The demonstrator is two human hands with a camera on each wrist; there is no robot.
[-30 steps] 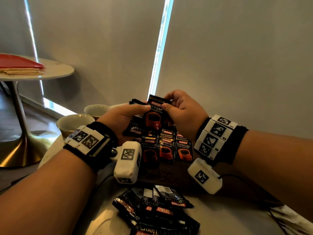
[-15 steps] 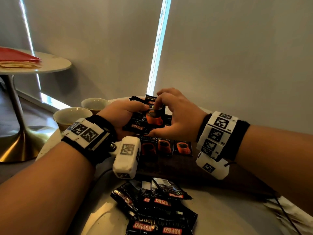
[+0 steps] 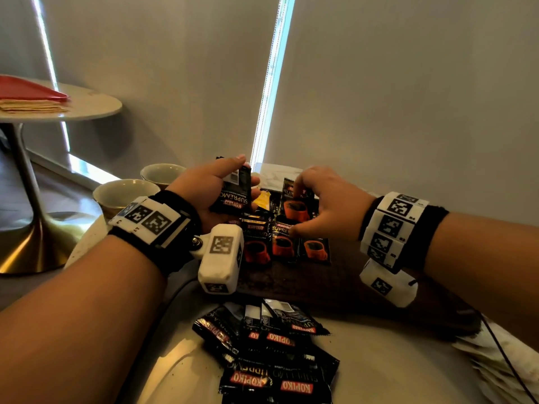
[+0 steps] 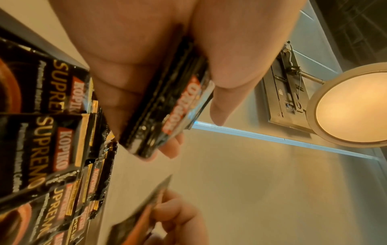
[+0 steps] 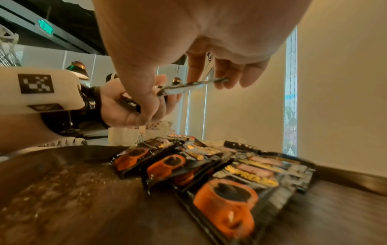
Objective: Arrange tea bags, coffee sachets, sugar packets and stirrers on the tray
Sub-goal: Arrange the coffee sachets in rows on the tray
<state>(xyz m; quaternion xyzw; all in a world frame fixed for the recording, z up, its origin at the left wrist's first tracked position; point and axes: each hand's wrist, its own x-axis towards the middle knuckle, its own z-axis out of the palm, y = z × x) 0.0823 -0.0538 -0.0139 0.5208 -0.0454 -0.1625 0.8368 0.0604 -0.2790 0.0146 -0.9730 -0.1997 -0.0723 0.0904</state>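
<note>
My left hand [image 3: 248, 174] grips a small stack of black Kopiko coffee sachets [image 3: 233, 195] between thumb and fingers, just above the tray's far left; the stack [image 4: 167, 112] shows edge-on in the left wrist view. My right hand [image 3: 303, 211] pinches a single sachet [image 3: 295, 206] by its edges and holds it just above the rows. The same sachet [image 5: 192, 85] hangs edge-on in the right wrist view. Several sachets [image 3: 287, 246] lie face up in overlapping rows on the dark wooden tray [image 3: 291, 282].
A loose pile of sachets [image 3: 268, 354] lies on the pale table in front of the tray. Two cups [image 3: 125, 193] stand left of the tray. A yellow packet [image 3: 262, 199] lies at the tray's back. White paper packets [image 3: 495, 363] sit at the near right.
My right hand has drawn one sachet off the stack and carried it right and down over the tray's rows. My left hand has turned its stack and kept hold of it.
</note>
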